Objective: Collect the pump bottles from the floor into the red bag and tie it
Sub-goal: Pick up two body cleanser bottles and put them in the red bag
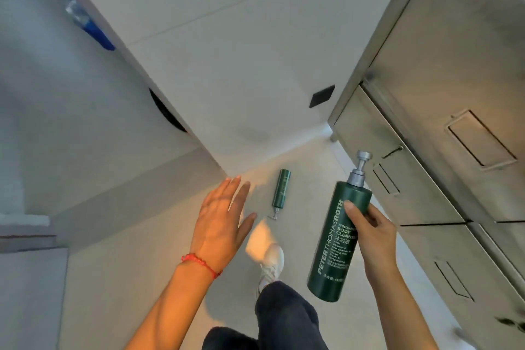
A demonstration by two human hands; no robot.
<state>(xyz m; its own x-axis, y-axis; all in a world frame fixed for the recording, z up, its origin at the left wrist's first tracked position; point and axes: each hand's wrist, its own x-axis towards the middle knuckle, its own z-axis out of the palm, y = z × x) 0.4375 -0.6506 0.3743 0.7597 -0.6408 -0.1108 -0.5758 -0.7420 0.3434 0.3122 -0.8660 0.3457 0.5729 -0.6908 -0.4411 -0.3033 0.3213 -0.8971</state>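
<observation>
My right hand (372,231) grips a tall dark green pump bottle (338,239) with a silver pump head, held upright and tilted slightly right, above the floor. A second green pump bottle (280,190) lies flat on the pale floor near the wall corner, its pump end pointing toward me. My left hand (224,217) hovers with fingers spread and nothing in it, just left of the lying bottle and apart from it. A red string bracelet circles that wrist. The red bag is not in view.
A metal cabinet with drawers (443,133) fills the right side, close to the held bottle. A pale wall (227,60) meets the floor just beyond the lying bottle. My white shoe (272,261) and dark trouser leg stand below the bottles.
</observation>
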